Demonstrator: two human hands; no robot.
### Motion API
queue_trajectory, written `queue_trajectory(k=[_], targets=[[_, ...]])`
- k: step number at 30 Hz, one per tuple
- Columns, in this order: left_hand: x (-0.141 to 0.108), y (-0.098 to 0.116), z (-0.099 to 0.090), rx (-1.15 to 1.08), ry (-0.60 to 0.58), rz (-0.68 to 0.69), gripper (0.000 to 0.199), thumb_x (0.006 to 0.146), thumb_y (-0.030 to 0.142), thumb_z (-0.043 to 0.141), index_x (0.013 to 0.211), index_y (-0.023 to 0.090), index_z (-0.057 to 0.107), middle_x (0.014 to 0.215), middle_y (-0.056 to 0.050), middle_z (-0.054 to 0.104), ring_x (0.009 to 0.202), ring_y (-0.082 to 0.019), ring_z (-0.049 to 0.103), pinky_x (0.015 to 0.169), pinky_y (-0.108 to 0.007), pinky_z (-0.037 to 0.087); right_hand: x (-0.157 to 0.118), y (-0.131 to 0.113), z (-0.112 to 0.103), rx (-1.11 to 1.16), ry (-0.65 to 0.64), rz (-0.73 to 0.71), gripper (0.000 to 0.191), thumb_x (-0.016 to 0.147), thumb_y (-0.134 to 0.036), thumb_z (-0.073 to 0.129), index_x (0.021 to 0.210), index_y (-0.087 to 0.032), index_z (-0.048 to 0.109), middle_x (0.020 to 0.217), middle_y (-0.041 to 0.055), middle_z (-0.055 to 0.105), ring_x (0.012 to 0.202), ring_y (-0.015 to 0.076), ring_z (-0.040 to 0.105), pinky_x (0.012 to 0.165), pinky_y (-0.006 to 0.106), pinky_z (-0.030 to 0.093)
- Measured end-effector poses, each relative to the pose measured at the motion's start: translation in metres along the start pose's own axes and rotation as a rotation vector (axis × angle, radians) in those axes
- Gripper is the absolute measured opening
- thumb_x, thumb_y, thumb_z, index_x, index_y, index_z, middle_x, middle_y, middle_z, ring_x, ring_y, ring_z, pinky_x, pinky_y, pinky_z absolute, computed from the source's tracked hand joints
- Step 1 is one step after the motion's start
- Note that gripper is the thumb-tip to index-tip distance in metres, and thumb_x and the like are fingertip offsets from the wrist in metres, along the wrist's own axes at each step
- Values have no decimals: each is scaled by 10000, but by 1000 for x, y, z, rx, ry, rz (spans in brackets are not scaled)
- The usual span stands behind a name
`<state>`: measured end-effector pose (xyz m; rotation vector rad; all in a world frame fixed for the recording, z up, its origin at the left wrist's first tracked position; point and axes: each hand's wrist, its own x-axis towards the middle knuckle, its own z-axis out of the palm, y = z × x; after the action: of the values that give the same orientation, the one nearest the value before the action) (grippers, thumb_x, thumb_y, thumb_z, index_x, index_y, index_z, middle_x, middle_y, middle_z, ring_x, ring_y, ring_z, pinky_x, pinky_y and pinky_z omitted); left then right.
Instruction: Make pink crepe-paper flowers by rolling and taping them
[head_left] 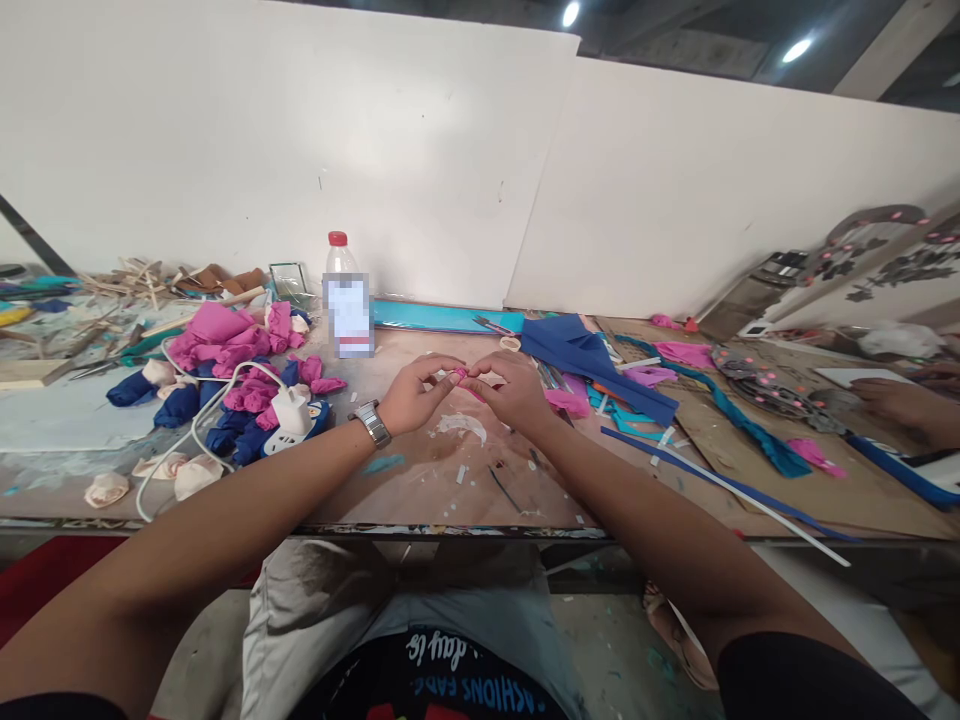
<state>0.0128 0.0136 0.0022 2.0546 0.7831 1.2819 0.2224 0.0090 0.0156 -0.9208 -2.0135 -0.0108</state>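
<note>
Over the middle of the table, my left hand (420, 393) and my right hand (511, 390) meet at the fingertips. Between them is a small bright pink piece (460, 374), mostly covered by the fingers. Both hands pinch it from either side. A metal watch (372, 424) is on my left wrist. Beneath the hands, the wooden tabletop (420, 490) shows a whitish glue-like patch (460, 430) and small scraps. Dark blue fabric (574, 350) lies to the right of my right hand.
Pink fabric bundles (214, 335), a white cable and a power strip (300, 425) sit at left. Behind stands a bottle (339, 258) beside a blue strip (427, 316). Blue ribbon, cardboard (720, 440) and another person's hand are at right. A white panel (300, 150) rises behind.
</note>
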Motion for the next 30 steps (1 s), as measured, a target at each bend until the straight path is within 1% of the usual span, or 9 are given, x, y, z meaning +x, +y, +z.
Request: queue_trajectory(k=[3, 6, 7, 12, 15, 18, 22, 25, 30], targets=[[0, 1, -1, 1, -23, 21, 362, 998, 499, 552, 1147, 254, 771, 1223, -89, 746, 1140, -251, 664, 892, -386, 560, 0, 2, 0, -4, 1, -3, 294, 919, -524, 716, 817, -248, 714, 836, 15, 770, 811, 208, 692, 832, 383, 467], [-1, 1, 0, -10, -48, 37, 387, 1011, 502, 520, 1166, 255, 775, 1219, -87, 755, 1165, -258, 667, 1028, -436, 524, 0, 0, 0, -9, -2, 3, 320, 910, -540, 718, 793, -243, 699, 817, 22, 761, 789, 210, 679, 812, 384, 464], [-1, 0, 0, -19, -54, 33, 388, 1008, 505, 525, 1164, 253, 775, 1223, -87, 756, 1169, -261, 669, 1047, -441, 515, 0, -1, 0, -10, -3, 9, 329, 906, -543, 722, 782, -240, 693, 805, 23, 755, 778, 209, 674, 804, 382, 463], [-1, -1, 1, -110, -87, -46, 397, 981, 536, 569, 1151, 231, 758, 1258, -95, 742, 1161, -266, 678, 979, -410, 546, 0, -2, 0, -10, 1, 12, 336, 907, -537, 724, 765, -234, 689, 789, 21, 745, 762, 201, 667, 799, 379, 453], [0, 0, 2, -128, -83, -72, 422, 984, 550, 556, 1126, 203, 749, 1240, -105, 743, 1146, -263, 679, 1015, -410, 524, 0, -1, 1, -9, -5, 4, 326, 913, -526, 721, 772, -233, 695, 798, 22, 749, 768, 203, 669, 801, 381, 452], [0, 1, 3, -136, -71, -89, 449, 991, 562, 534, 1114, 180, 735, 1232, -117, 740, 1129, -262, 676, 1010, -406, 522, 1, -3, 0, 6, -30, -4, 301, 912, -517, 725, 800, -238, 704, 827, 29, 758, 786, 212, 673, 809, 388, 461], [0, 1, 3, -145, -32, -104, 470, 996, 576, 510, 1106, 177, 733, 1210, -117, 743, 1132, -261, 670, 1003, -397, 519, 2, -7, -2, 30, -37, -27, 226, 946, -447, 695, 857, -241, 711, 873, 36, 766, 822, 221, 684, 819, 393, 477], [1, 1, 4, -135, -11, -103, 493, 994, 587, 504, 1121, 174, 742, 1170, -118, 753, 1098, -260, 678, 981, -395, 519, 2, -9, -2, 31, -33, -28, 192, 963, -400, 672, 867, -238, 707, 888, 40, 767, 838, 223, 685, 825, 395, 484], [1, 0, 4, -129, -58, -66, 547, 996, 614, 476, 1148, 171, 760, 1083, -108, 770, 1038, -257, 681, 980, -407, 510, 1, -7, -2, 20, -41, -13, 181, 963, -390, 676, 872, -238, 709, 882, 36, 759, 831, 220, 677, 820, 389, 479]])
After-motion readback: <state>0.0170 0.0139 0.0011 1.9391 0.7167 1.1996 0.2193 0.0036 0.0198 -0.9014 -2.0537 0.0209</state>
